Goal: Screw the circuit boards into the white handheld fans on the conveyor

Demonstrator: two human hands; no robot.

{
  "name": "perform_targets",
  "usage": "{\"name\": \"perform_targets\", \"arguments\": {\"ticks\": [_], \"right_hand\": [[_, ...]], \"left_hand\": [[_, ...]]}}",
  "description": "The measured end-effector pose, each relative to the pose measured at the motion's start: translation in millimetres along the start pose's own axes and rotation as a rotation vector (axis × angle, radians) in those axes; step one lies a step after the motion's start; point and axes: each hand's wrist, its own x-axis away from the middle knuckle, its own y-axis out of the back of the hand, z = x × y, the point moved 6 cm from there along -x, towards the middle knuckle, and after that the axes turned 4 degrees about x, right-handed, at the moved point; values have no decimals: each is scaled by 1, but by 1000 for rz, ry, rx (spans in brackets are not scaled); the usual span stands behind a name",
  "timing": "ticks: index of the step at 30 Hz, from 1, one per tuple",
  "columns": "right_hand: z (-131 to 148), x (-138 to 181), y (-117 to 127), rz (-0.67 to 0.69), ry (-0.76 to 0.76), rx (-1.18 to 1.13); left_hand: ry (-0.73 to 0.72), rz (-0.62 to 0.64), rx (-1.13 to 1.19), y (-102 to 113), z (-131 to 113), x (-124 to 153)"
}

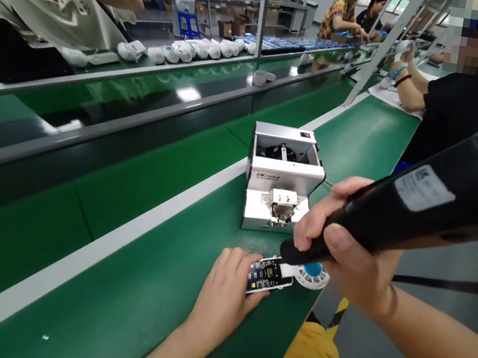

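Observation:
My right hand [346, 243] is wrapped round a black electric screwdriver [419, 200], whose tip points down at a small white device with an exposed circuit board [267, 274] lying on the green bench [137, 283]. My left hand [225, 296] lies on the bench with its fingers pressed on the left end of the device, holding it down. A round white and blue end of the device [312, 274] sticks out to the right, under the screwdriver tip.
A silver screw feeder box [282, 176] stands just behind the device. A conveyor belt [139, 128] runs along the left, with a row of white parts [186, 51] beyond it. Other people work across the belt and at the far right.

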Motion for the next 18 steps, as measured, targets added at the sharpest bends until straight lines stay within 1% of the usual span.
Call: {"name": "perform_targets", "arguments": {"ticks": [5,14,18], "right_hand": [[-9,13,2,19,-30,-5],[-18,17,0,73,-24,3],[-22,15,-3,78,-15,65]], "left_hand": [[-27,-11,-20,0,-1,0],[-32,-25,-16,1,-3,0],[-13,-26,-1,1,-2,0]]}}
